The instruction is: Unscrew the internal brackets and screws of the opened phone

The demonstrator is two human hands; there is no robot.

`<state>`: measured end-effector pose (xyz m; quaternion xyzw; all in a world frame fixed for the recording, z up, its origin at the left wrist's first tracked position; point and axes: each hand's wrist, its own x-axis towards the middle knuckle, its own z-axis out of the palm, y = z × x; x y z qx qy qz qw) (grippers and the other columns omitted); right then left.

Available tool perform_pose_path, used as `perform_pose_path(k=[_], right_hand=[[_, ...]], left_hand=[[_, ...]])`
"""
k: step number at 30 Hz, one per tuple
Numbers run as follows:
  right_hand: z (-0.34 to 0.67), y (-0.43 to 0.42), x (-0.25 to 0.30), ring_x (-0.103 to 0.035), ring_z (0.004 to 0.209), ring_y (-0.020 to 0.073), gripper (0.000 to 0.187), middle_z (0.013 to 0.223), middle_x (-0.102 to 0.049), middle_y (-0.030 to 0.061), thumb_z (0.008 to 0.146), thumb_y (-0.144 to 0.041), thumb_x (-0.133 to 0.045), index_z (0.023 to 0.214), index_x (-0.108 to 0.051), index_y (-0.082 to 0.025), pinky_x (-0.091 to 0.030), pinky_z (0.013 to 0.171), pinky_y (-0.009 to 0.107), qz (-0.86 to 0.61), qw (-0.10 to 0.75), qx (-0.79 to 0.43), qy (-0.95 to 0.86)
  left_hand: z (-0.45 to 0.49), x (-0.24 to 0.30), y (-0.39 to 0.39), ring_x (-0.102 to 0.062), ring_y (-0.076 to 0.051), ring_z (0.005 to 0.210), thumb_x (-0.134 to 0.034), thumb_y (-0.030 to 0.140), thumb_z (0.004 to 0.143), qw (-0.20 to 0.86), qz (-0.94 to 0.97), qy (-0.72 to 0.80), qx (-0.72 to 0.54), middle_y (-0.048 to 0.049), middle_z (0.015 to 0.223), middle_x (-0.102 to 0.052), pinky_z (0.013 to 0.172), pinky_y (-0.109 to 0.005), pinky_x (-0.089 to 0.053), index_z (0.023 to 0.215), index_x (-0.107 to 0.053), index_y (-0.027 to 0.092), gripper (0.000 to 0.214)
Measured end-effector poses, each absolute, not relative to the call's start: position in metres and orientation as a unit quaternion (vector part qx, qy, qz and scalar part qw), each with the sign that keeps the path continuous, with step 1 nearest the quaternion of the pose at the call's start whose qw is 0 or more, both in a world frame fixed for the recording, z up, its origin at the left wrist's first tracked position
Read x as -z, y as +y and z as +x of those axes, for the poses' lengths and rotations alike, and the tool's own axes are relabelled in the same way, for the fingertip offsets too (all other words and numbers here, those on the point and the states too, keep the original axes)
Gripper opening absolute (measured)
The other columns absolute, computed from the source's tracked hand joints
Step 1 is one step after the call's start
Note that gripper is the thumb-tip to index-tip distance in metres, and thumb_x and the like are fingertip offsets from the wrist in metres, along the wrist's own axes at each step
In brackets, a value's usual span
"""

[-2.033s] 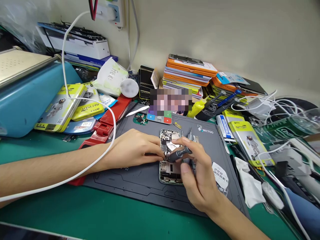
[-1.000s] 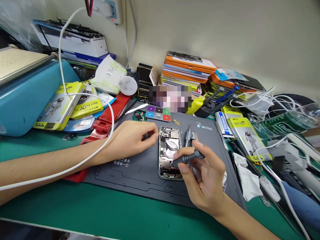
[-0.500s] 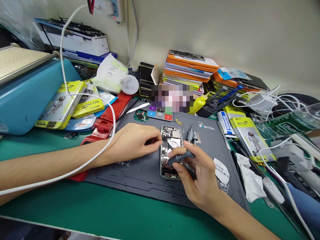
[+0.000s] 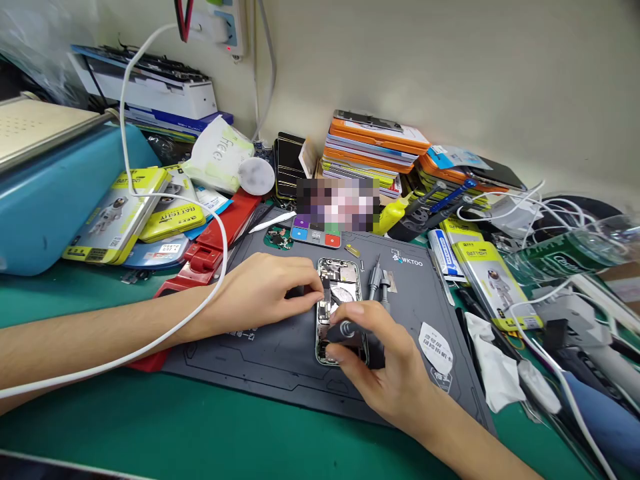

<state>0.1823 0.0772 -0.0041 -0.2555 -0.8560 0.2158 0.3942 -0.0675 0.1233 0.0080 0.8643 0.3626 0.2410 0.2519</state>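
An opened phone (image 4: 341,280) with bare circuitry lies on a dark grey repair mat (image 4: 280,353). My left hand (image 4: 265,290) rests on the mat at the phone's left edge, its fingertips pinched together on a small part inside the phone. My right hand (image 4: 383,363) is closed round a dark grey screwdriver (image 4: 346,329), which stands nearly upright with its end cap toward the camera and its tip down in the phone's lower half. Two more screwdrivers (image 4: 379,283) lie on the mat just right of the phone.
A coloured screw tray (image 4: 316,232) sits at the mat's far edge. A white cable (image 4: 175,333) crosses my left forearm. Yellow battery packs (image 4: 120,213), a red tool (image 4: 210,247), a blue machine (image 4: 55,193), stacked boxes (image 4: 373,150), white cloths (image 4: 500,373) and cables crowd the green table.
My right hand tipped the screwdriver from a slant to nearly upright over the phone's lower half. My left fingers moved back onto the phone's left edge after briefly pulling away.
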Motion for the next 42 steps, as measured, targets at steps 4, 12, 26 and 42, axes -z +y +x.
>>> perform_pose_path(k=[4, 12, 26, 42], right_hand=[[0.182, 0.077, -0.003, -0.073, 0.116, 0.0250, 0.073, 0.131, -0.072, 0.0118, 0.096, 0.001, -0.050, 0.162, -0.040, -0.029, -0.067, 0.094, 0.043, -0.235, 0.385, -0.213, -0.867], [0.185, 0.072, 0.002, -0.066, 0.135, 0.0252, 0.082, 0.143, -0.066, 0.0153, 0.095, 0.005, -0.048, 0.169, -0.029, -0.023, -0.061, 0.111, 0.047, -0.254, 0.387, -0.191, -0.865], [0.182, 0.071, 0.012, -0.074, 0.110, 0.0203, 0.076, 0.126, -0.069, 0.0125, 0.101, 0.002, -0.059, 0.165, -0.031, -0.027, -0.070, 0.079, 0.031, -0.266, 0.443, -0.238, -0.822], [0.180, 0.072, 0.009, -0.073, 0.097, 0.0179, 0.075, 0.118, -0.066, 0.0093, 0.104, -0.001, -0.053, 0.169, -0.028, -0.030, -0.068, 0.074, 0.031, -0.307, 0.458, -0.289, -0.782]], left_hand=[[-0.067, -0.009, 0.123, -0.073, -0.013, 0.088, -0.064, 0.024, 0.107, 0.265, 0.869, 0.341, -0.240, 0.0010, 0.102, -0.078, 0.074, -0.022, -0.045, 0.101, -0.074, 0.020, 0.012], [-0.067, -0.007, 0.123, -0.075, -0.014, 0.089, -0.067, 0.024, 0.107, 0.282, 0.888, 0.285, -0.226, -0.0006, 0.104, -0.080, 0.077, -0.020, -0.048, 0.107, -0.077, 0.021, 0.011], [-0.065, -0.016, 0.123, -0.079, -0.017, 0.100, -0.070, 0.021, 0.105, 0.394, 0.866, 0.235, -0.198, -0.0017, 0.112, -0.083, 0.087, -0.019, -0.054, 0.105, -0.083, 0.024, 0.013], [-0.065, -0.018, 0.121, -0.074, -0.015, 0.085, -0.065, 0.019, 0.104, 0.338, 0.879, 0.289, -0.172, 0.0003, 0.101, -0.080, 0.075, -0.022, -0.046, 0.103, -0.075, 0.021, 0.010]])
